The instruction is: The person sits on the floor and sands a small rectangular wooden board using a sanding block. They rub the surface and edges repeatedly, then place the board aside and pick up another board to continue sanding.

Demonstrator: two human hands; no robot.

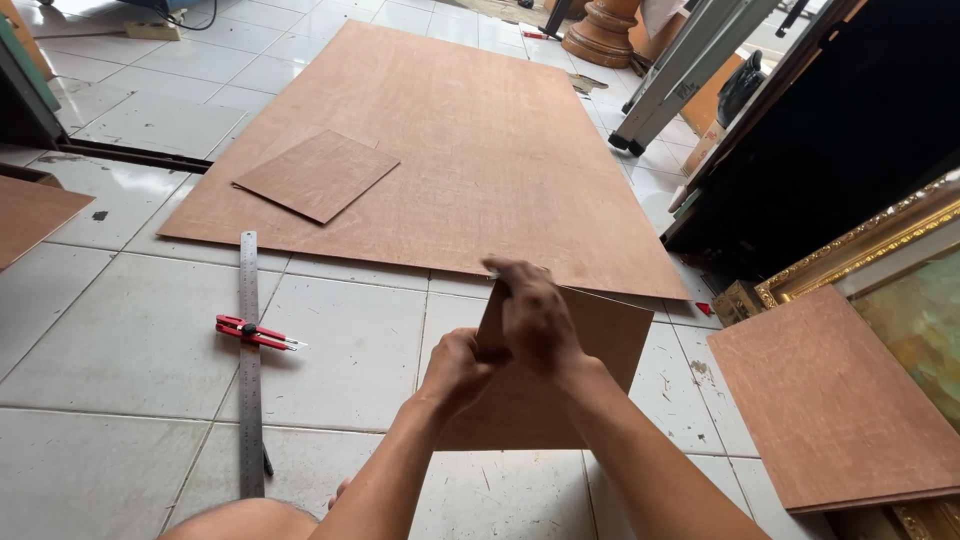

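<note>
Both hands work on a small plywood panel [590,345] that lies on the white tiled floor [130,350], just in front of the big plywood sheet [470,140] and touching or nearly touching its near edge. The left hand [455,372] has its grip closed around the panel's near-left edge, thumb on top, fingers hidden beneath. The right hand [535,315] presses down along the same left edge, its grip pressed together over the board — whether it holds anything small besides the wood cannot be told. As a judgement of progress: several pieces already look cut to size, since one smaller panel [318,175] rests on top of the large sheet and another cut board [830,400] lies to the right, beside a gilded picture frame [880,235]. The large sheet itself is mostly intact, so plenty of stock is left. The cutting tools lie unused to the left, well apart from the hands — a long steel ruler [249,360] with a red utility knife [255,333] resting across it. A further piece of plywood [30,215] shows at the far left edge, and the foot of a metal ladder [640,125] stands beyond the sheet.
</note>
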